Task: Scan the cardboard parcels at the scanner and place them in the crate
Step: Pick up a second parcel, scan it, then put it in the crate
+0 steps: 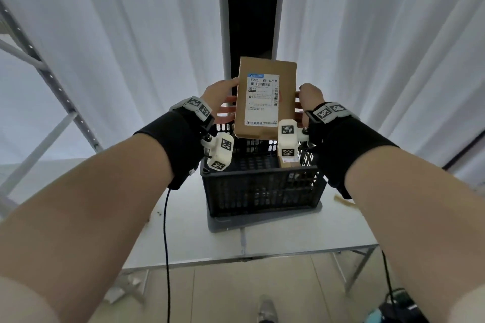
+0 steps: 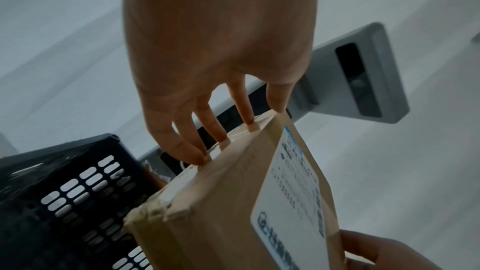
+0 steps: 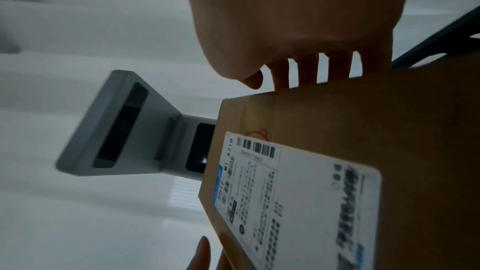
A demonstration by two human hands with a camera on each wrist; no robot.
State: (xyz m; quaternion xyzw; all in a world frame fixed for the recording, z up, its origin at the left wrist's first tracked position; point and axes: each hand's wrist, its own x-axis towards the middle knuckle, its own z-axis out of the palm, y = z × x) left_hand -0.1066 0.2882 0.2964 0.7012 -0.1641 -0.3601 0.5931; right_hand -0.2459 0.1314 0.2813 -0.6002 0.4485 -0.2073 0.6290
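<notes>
I am holding a flat cardboard parcel [image 1: 265, 98] between both hands in the centre of the head view, my left hand [image 1: 219, 101] gripping its left edge with fingers behind and thumb in front, my right hand [image 1: 309, 99] gripping the right edge the same way. Its white label [image 1: 262, 98] is facing me while the grey scanner [image 1: 248, 16] is standing just behind it at top centre. The black crate [image 1: 262, 183] is sitting below the parcel on the white table [image 1: 301, 231], another parcel [image 1: 288, 162] lying inside it.

White curtains [image 1: 131, 47] hang behind the white counter [image 1: 288, 233]; a metal rack [image 1: 49, 81] stands left, above a tiled floor [image 1: 236, 291].
</notes>
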